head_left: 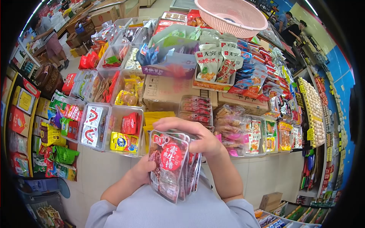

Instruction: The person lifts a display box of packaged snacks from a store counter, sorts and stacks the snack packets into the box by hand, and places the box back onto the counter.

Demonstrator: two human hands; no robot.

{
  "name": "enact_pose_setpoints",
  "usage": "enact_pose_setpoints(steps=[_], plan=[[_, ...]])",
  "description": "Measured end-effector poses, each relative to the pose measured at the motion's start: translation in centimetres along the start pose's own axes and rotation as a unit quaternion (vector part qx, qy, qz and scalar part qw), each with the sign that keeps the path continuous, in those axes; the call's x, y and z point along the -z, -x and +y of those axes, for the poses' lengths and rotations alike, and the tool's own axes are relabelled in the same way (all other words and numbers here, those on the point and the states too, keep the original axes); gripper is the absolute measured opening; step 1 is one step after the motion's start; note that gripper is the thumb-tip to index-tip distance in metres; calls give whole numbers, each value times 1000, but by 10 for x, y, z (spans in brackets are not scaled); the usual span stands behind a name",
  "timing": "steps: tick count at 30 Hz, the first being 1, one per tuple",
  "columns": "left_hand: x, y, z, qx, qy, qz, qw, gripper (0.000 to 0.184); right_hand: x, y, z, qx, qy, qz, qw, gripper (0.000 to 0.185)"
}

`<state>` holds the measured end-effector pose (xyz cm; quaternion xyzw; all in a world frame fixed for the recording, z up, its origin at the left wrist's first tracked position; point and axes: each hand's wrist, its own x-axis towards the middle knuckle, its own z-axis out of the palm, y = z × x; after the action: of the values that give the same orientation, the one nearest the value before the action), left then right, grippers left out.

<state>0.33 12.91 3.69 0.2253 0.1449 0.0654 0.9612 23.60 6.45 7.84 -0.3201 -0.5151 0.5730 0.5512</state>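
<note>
I'm looking at a packed snack display stand point(249, 155): clear plastic bins point(92, 146) line the front, cardboard cartons point(157, 91) behind, one carrying a purple box point(163, 71).

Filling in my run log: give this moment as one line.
left hand: holding snack packets | right hand: holding same packets | packets: stacked together | beyond: cardboard box, pink basket

The front pack point(168, 165) shows white characters on a red disc, over reddish brown. The shirt point(167, 212) is pale blue-grey, finely ribbed. The basket point(228, 27) is pink, with a lattice of holes; the display box point(175, 69) is lavender and purple; the eggs point(310, 99) are light tan; the wall point(348, 72) is bright blue; the floor point(266, 171) pale beige.
</note>
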Motion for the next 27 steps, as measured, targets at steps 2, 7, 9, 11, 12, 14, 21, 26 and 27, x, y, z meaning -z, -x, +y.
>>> enact_pose_setpoints(steps=[2,7,9,11,12,14,21,26,27], plan=[[-3,0,1,-2,17,25,1000,102,5,-1,1,3,36,-15,999,73],[3,-1,6,40,-76,-2,996,95,-5,-3,0,1,1,33,999,71],[3,-1,8,47,-93,0,995,91,-11,-3,-1,-9,2,52,999,81],[9,-3,6,46,-83,-16,995,88,-8,-3,-3,-25,-2,16,1000,72],[11,-3,5,54,-82,-21,995,88,-7,-2,-5,-32,-5,-1,999,67],[15,-3,4,69,-79,-32,994,88,-5,-2,-8,-39,12,-11,999,65],[7,0,-5,24,-12,-6,1000,93,-7,-1,0,0,59,-3,998,56],[2,-5,-5,13,-22,-6,1000,102,-14,0,-10,-16,95,58,994,71],[2,-5,-6,0,-9,-4,1000,101,-17,0,-14,-19,100,86,991,78]])
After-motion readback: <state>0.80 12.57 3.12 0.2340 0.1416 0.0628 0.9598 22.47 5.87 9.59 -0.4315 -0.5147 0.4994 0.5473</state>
